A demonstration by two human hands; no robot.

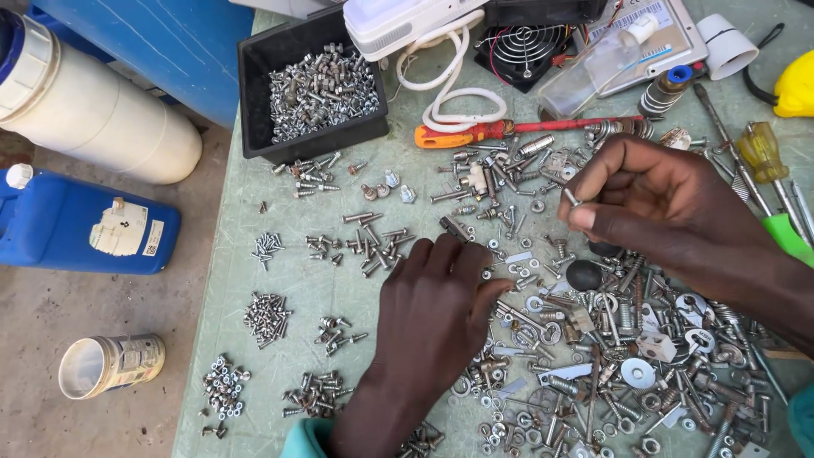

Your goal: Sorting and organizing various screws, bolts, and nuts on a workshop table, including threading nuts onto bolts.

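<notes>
My left hand (432, 309) lies palm down on the green table (297, 288), fingertips resting among loose screws and washers near a dark bolt (455, 227). My right hand (649, 203) hovers above the table and pinches a small silver screw (572, 198) between thumb and forefinger. A big mixed heap of bolts, washers, nuts and springs (627, 356) spreads under and to the right of both hands. Several small sorted piles of screws (267, 318) and nuts (223, 392) lie to the left.
A black bin of silver screws (318, 85) stands at the back. A red-handled screwdriver (509, 129), white cable, fan and yellow-handled screwdrivers (763, 153) line the back and right. On the floor at left are a blue jug (76, 225), a white drum and a tin can (110, 365).
</notes>
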